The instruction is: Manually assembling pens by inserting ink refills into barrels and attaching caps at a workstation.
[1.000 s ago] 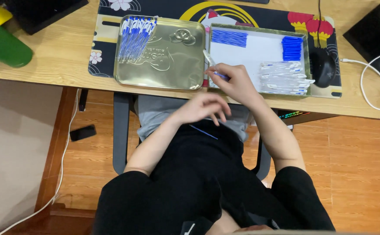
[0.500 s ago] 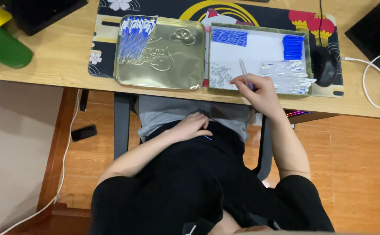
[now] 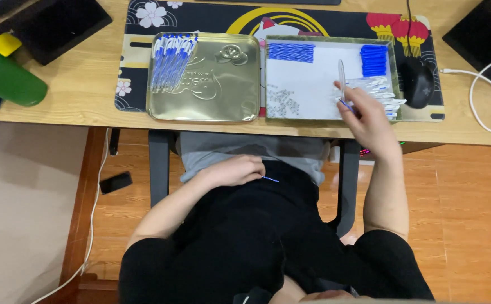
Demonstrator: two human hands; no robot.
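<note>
My right hand (image 3: 363, 115) is over the right side of the white-lined tray (image 3: 313, 84), holding a clear pen barrel (image 3: 342, 76) upright between its fingers, beside a pile of clear barrels (image 3: 377, 90). My left hand (image 3: 231, 170) rests in my lap, pinching a thin blue refill (image 3: 269, 179). A row of blue refills (image 3: 290, 52), a stack of blue caps (image 3: 374, 59) and small springs (image 3: 282, 101) lie in that tray. The gold tin lid (image 3: 217, 84) to its left carries several finished blue pens (image 3: 170, 61).
A patterned desk mat (image 3: 138, 56) lies under both trays. A black mouse (image 3: 417, 83) sits right of the tray, with a white cable (image 3: 482, 107) beyond. A green and yellow object (image 3: 1, 70) is at the left. A dark phone (image 3: 115, 182) lies on the floor.
My right hand moved right across the tray to the barrel pile, carrying a clear barrel. My left hand dropped from the desk edge into my lap with the blue refill.
</note>
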